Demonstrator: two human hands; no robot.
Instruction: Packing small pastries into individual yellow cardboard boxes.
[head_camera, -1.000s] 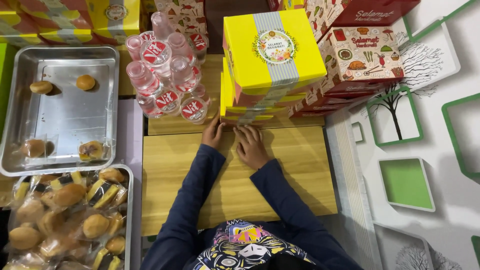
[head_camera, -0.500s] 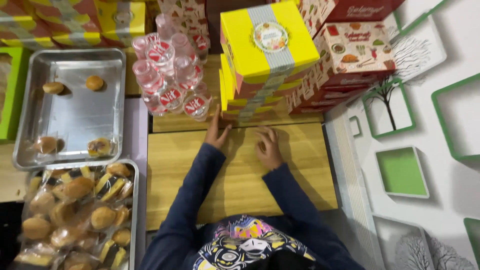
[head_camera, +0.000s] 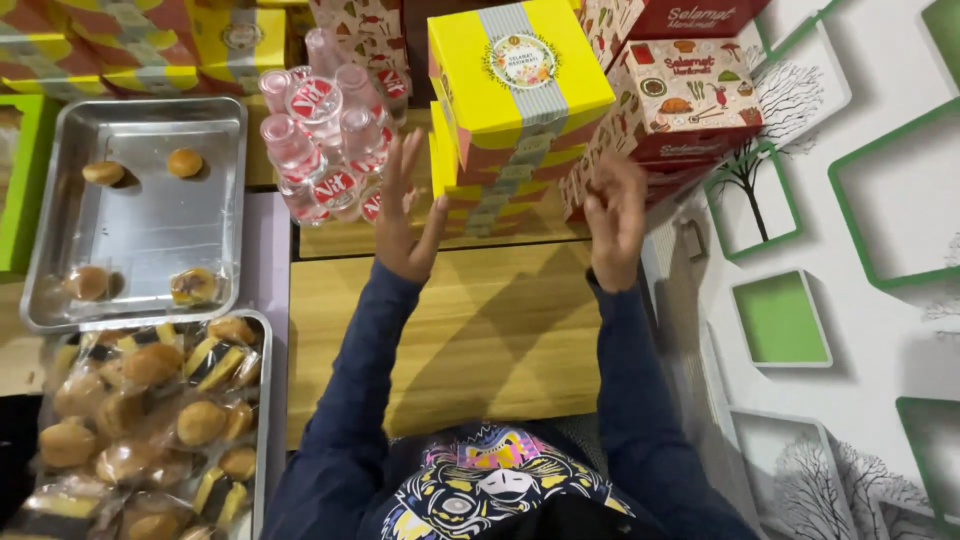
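1. A metal tray (head_camera: 150, 225) at far left holds a few small buns.
2. Sealed water cups (head_camera: 325, 130) stand just left of the left hand (head_camera: 405, 215), raised with fingers spread, holding nothing.
3. The stack of yellow boxes (head_camera: 515, 100) sits on the bench (head_camera: 450, 330) between both hands.
4. The right hand (head_camera: 615, 220) is raised, loosely open and empty, beside the stack.
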